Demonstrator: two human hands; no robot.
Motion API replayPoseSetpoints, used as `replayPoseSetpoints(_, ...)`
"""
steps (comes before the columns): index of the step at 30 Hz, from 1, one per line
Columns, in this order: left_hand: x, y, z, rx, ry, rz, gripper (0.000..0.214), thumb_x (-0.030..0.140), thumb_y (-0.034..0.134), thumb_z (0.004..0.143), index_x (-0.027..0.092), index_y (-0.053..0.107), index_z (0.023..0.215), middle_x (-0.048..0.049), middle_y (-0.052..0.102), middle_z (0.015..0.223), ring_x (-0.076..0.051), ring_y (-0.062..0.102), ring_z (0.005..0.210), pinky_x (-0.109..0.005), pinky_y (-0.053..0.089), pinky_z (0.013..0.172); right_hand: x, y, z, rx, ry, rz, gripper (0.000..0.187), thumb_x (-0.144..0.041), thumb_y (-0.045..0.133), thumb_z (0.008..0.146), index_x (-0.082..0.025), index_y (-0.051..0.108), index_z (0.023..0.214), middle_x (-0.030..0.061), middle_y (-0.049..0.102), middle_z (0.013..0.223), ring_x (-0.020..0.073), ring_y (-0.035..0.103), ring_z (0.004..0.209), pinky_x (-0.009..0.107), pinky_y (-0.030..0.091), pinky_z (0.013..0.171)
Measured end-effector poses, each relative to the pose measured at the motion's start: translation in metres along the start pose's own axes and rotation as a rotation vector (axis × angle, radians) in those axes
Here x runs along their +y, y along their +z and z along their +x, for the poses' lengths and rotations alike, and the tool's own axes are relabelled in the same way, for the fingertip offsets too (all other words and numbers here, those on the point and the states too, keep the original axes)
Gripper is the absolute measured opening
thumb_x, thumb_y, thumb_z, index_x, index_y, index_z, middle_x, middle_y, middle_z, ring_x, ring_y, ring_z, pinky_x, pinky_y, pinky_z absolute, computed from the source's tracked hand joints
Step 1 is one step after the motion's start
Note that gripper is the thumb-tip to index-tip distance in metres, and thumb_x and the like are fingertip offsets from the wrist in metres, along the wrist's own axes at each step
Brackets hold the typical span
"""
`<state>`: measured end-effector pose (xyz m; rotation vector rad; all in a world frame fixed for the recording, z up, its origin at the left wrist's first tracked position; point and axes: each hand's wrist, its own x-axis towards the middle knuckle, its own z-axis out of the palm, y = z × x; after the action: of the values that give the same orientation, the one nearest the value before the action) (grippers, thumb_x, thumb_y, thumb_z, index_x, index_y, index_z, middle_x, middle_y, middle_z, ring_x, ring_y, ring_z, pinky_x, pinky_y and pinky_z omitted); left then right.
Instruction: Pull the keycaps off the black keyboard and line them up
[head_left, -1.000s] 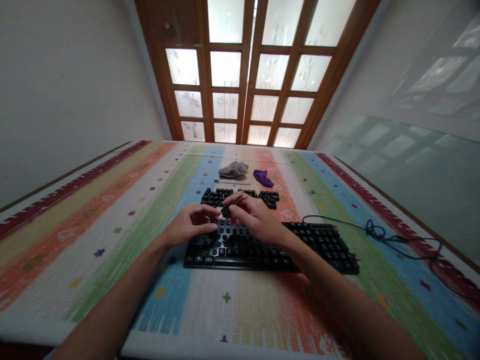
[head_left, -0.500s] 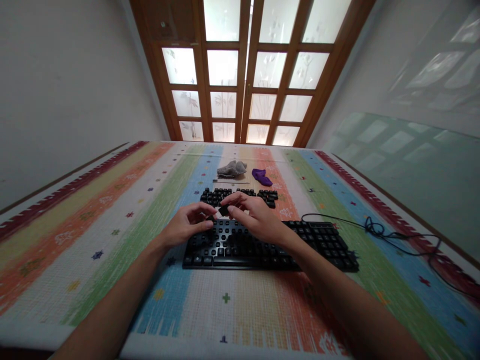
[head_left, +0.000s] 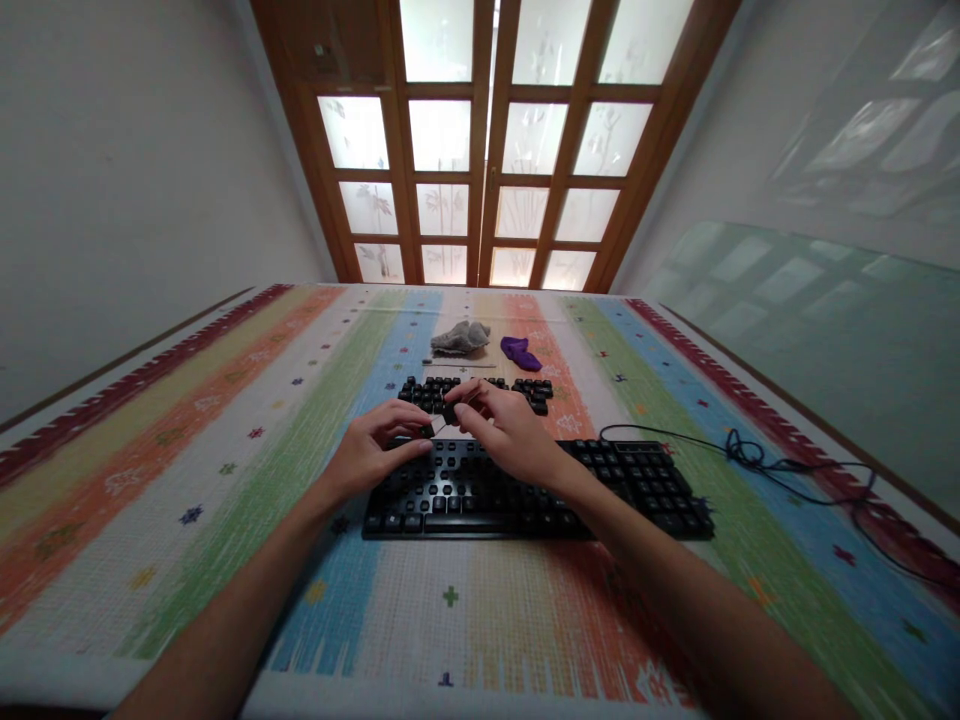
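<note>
A black keyboard (head_left: 630, 480) lies on the striped tablecloth (head_left: 187, 440), and both my hands hover over its left half. My right hand (head_left: 510, 435) pinches a small black keycap (head_left: 448, 411) between thumb and fingers. My left hand (head_left: 371, 452) is curled, thumb and forefinger closed at the keyboard's top edge just left of that keycap; what it holds, if anything, I cannot make out. A loose pile of black keycaps (head_left: 431, 392) lies just beyond the keyboard, partly hidden by my fingers.
Behind the keycaps lie a thin stick (head_left: 465, 364), a crumpled grey cloth (head_left: 460, 338) and a purple cloth (head_left: 519, 352). The keyboard's black cable (head_left: 757, 465) loops off to the right. Wooden glazed doors (head_left: 487, 140) stand past the table's far edge.
My right hand has moved the keycap slightly away from me, toward the pile. The view has shifted a little. My left hand has stayed at the keyboard's top edge.
</note>
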<state>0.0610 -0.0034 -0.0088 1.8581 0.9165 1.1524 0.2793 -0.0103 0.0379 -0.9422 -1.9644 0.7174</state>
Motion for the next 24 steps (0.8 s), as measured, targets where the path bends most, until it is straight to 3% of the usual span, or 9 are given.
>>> replayPoseSetpoints(7,0.003,0.001,0.000,0.003,0.070,0.331,0.016,0.028,0.071,0.084,0.019,0.071,0.097,-0.0032,0.068,0.092,-0.015,0.062,0.080,-0.030,0.052,0.078,0.002,0.002,0.000,0.014,0.017,-0.038,0.015,-0.019,0.049,0.090,-0.015,0.063,0.095,0.0003,0.065,0.072,0.0137,0.060,0.066,0.025,0.043,0.063)
replayPoseSetpoints(16,0.003,-0.001,-0.001,0.089,0.052,0.426,0.020,0.034,0.068,0.086,0.019,0.066,0.100,-0.0017,0.068,0.089,-0.015,0.061,0.077,-0.029,0.051,0.074,0.006,0.001,0.002,0.086,0.059,-0.076,0.015,-0.017,0.050,0.088,-0.014,0.064,0.095,0.0008,0.064,0.070,0.0149,0.060,0.064,0.027,0.042,0.064)
replayPoseSetpoints(24,-0.011,-0.003,0.007,-0.002,0.290,0.671,0.009,0.024,0.062,0.090,0.020,0.064,0.099,-0.0035,0.069,0.093,-0.020,0.061,0.089,-0.034,0.050,0.082,-0.001,-0.021,0.004,0.135,0.047,-0.060,0.017,-0.022,0.051,0.090,-0.014,0.064,0.098,0.0026,0.065,0.073,0.0164,0.061,0.067,0.029,0.045,0.065)
